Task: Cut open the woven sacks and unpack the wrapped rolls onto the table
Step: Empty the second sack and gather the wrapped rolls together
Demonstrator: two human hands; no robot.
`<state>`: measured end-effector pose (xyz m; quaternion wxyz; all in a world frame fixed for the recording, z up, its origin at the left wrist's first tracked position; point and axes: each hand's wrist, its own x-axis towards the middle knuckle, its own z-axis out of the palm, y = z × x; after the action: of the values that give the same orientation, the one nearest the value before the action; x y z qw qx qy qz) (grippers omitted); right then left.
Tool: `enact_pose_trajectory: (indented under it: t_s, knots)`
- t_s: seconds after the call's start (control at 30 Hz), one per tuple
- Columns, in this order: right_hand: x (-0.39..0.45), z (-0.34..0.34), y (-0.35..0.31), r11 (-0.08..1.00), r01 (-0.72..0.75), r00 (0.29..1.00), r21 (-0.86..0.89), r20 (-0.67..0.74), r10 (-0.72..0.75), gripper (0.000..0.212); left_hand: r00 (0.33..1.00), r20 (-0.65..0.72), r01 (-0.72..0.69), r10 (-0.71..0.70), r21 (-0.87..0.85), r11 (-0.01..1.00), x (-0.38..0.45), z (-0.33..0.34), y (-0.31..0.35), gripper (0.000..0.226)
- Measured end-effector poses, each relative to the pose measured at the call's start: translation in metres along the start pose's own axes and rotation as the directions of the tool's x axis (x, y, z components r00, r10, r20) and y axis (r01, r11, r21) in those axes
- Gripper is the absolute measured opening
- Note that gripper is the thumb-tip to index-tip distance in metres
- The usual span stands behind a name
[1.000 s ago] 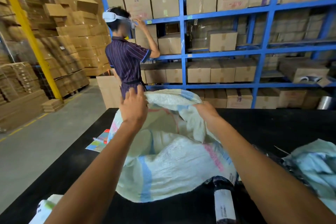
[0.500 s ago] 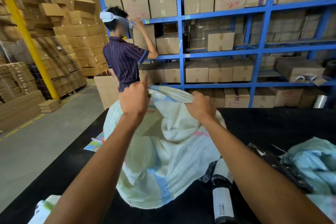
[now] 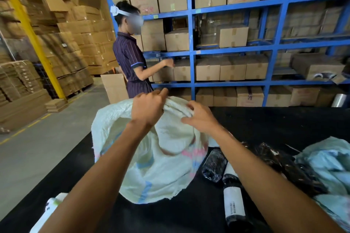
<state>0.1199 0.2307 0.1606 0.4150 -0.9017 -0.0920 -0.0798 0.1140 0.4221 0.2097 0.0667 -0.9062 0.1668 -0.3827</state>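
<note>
Both hands bunch far end of pale woven sack [image 3: 161, 166] above black table [image 3: 284, 125]: left hand [image 3: 146, 108] and right hand [image 3: 200, 117] fingers curled into fabric, likely lifting to shake contents out. Wrapped rolls [image 3: 215, 164] lie beside sack, right.

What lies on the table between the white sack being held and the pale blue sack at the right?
In the head view, black wrapped rolls and crumpled black wrap lie between the white sack and the blue sack.
</note>
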Motion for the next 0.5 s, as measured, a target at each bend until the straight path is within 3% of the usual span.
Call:
enact_pose_trajectory:
  t_s: [0.03, 0.07, 0.1, 0.13, 0.2, 0.23, 0.3, 0.4, 0.43, 0.5]
  knots:
    - [-0.002, 0.006, 0.007, 0.998, -0.041, 0.983, -0.049, -0.182, 0.031, 0.037, 0.998, -0.020, 0.058, -0.058, -0.013, 0.998, 0.002, -0.002, -0.002, 0.027]
    - [-0.002, 0.012, 0.015, 0.994, -0.108, 0.958, 0.001, -0.269, 0.105, 0.032, 0.993, -0.039, 0.110, -0.111, -0.021, 0.994, 0.005, -0.006, -0.004, 0.029]
    - [-0.001, 0.017, 0.021, 0.974, -0.176, 0.948, 0.145, -0.242, 0.208, 0.029, 0.989, -0.030, 0.144, -0.145, -0.022, 0.989, 0.008, -0.008, -0.005, 0.029]
    - [0.000, 0.020, 0.023, 0.910, -0.233, 0.951, 0.344, -0.118, 0.288, 0.028, 0.986, -0.001, 0.167, -0.167, -0.019, 0.986, 0.011, -0.011, -0.006, 0.027]
    - [-0.001, 0.017, 0.019, 0.630, -0.400, 0.915, 0.666, 0.245, 0.321, 0.029, 0.982, 0.012, 0.190, -0.190, -0.009, 0.982, 0.016, -0.014, -0.012, 0.024]
    - [-0.004, 0.012, 0.015, 0.485, -0.470, 0.883, 0.738, 0.385, 0.270, 0.032, 0.978, 0.005, 0.209, -0.209, -0.020, 0.978, 0.017, -0.014, -0.016, 0.023]
    - [-0.004, 0.003, 0.013, 0.326, -0.498, 0.866, 0.804, 0.482, 0.134, 0.037, 0.974, -0.011, 0.227, -0.227, -0.023, 0.974, 0.020, -0.012, -0.025, 0.026]
    - [0.005, -0.011, 0.004, 0.342, -0.454, 0.884, 0.823, 0.463, 0.060, 0.036, 0.993, -0.077, 0.093, -0.091, 0.032, 0.995, 0.015, -0.009, -0.021, 0.077]
    - [0.007, -0.015, -0.002, 0.397, -0.451, 0.881, 0.800, 0.469, 0.055, 0.035, 0.992, -0.124, -0.010, 0.013, 0.023, 1.000, 0.014, -0.009, -0.014, 0.092]
    - [0.010, -0.023, -0.015, 0.555, -0.453, 0.863, 0.698, 0.499, 0.077, 0.032, 0.978, -0.108, -0.175, 0.176, 0.018, 0.984, 0.010, -0.011, 0.005, 0.099]
